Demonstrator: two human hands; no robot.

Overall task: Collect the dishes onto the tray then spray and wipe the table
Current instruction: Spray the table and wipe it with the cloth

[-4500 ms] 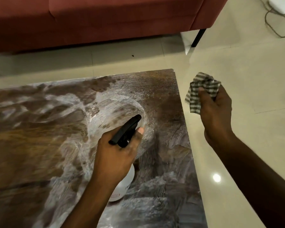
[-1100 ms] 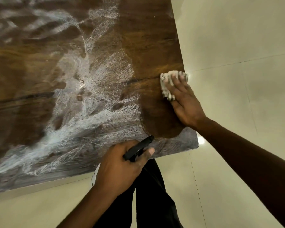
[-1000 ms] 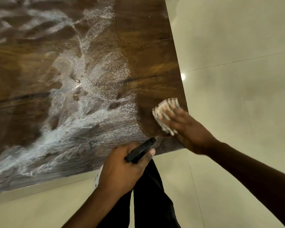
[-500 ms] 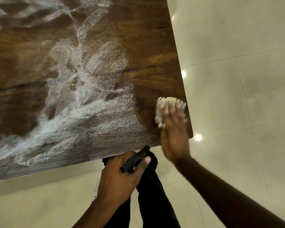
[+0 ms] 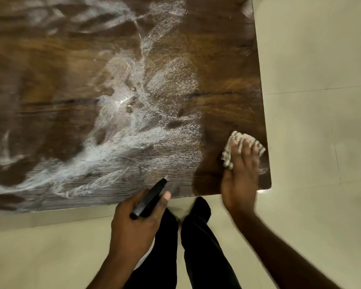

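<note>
I have my right hand [image 5: 241, 163] pressed flat on the crumpled grey-and-white checked cloth [image 5: 236, 146], fingers spread over it, at the near right corner of the dark brown wooden table [image 5: 50, 84]. Half a second ago the cloth sat at much the same spot near the right edge, and a second ago it was closer to the near edge, so I read this as short back-and-forth strokes working that one corner. The strip along the right edge now shows bare, glossy wood, while a second ago the foam line stood in about the same place; the cleared patch has hardly widened.

My left hand [image 5: 137, 222] is closed around the black trigger head of the spray bottle [image 5: 149, 199], held just off the near edge above the pale tiled floor [image 5: 321, 122]; the bottle's body is hidden under the hand.

White foamy streaks [image 5: 133, 132] still cover the middle and left of the table. No dishes or tray are in sight, so I judge the wiping is early, with most of the surface left.
</note>
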